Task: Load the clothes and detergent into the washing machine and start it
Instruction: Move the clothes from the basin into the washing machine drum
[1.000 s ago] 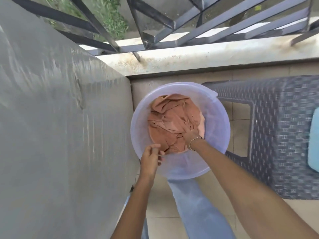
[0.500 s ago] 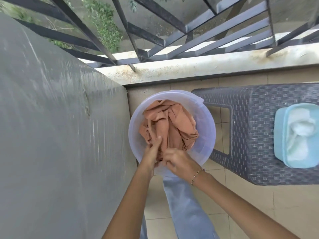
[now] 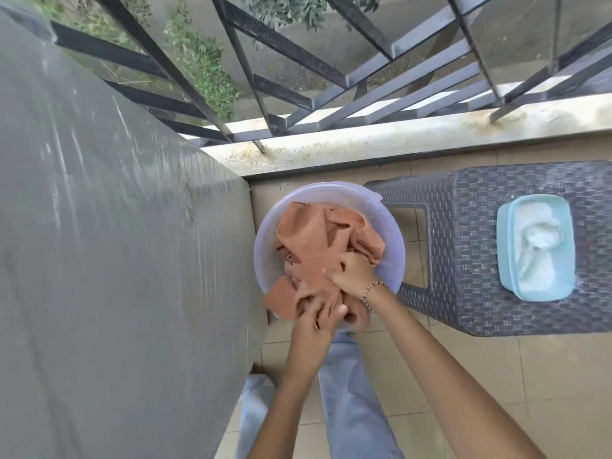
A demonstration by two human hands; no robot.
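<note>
both hands, left hand (image 3: 309,314) and right hand (image 3: 352,273), have their fingers closed around the rust-orange clothes (image 3: 318,250) bunched at the near rim of the translucent basin (image 3: 394,246) on the tiled floor (image 3: 480,376).

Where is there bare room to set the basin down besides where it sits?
Bare stool top between its near-basin edge and the tub. Open tile floor below the stool, right of the legs. Crowded: the basin is wedged between the grey surface and stool, both hands gripping the cloth.
</note>
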